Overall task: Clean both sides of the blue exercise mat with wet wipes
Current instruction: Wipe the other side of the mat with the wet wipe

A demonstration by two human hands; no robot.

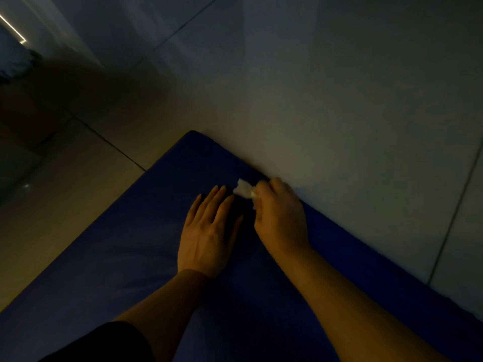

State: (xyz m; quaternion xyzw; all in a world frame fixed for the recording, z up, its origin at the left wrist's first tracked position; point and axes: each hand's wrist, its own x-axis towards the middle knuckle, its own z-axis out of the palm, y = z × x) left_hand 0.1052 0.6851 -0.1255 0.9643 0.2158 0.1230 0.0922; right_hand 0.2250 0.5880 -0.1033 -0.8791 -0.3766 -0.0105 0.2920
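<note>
We note a dim scene, lit poorly throughout, with detail lost in the shadowed upper left. The surroundings are a pale tiled floor [339, 87] crossed by dark grout lines, one running diagonally from the top centre, another down the right side. A thin bright strip of light [13, 27] shows at the far upper left; what lies below it is too dark for us to identify. A dark sleeve or garment edge [112, 340] enters at the bottom left. Nothing stands between the camera and the work area except the person's own forearms, which cross the lower half of the view. The blue exercise mat [130, 257] lies flat on the floor, filling the lower centre, with one rounded corner pointing away from the camera near the middle of the frame. Its surface appears deep blue and plain; we cannot tell in this light whether it is wet or marked. The left hand [209, 231] rests palm down on the mat with fingers straight and together, holding nothing. The right hand [279, 215] sits just beside it, close to the mat's right edge, its fingers curled around a crumpled white wet wipe [244, 190], which protrudes from the fingertips and meets the mat surface just beyond the left hand's fingertips.
</note>
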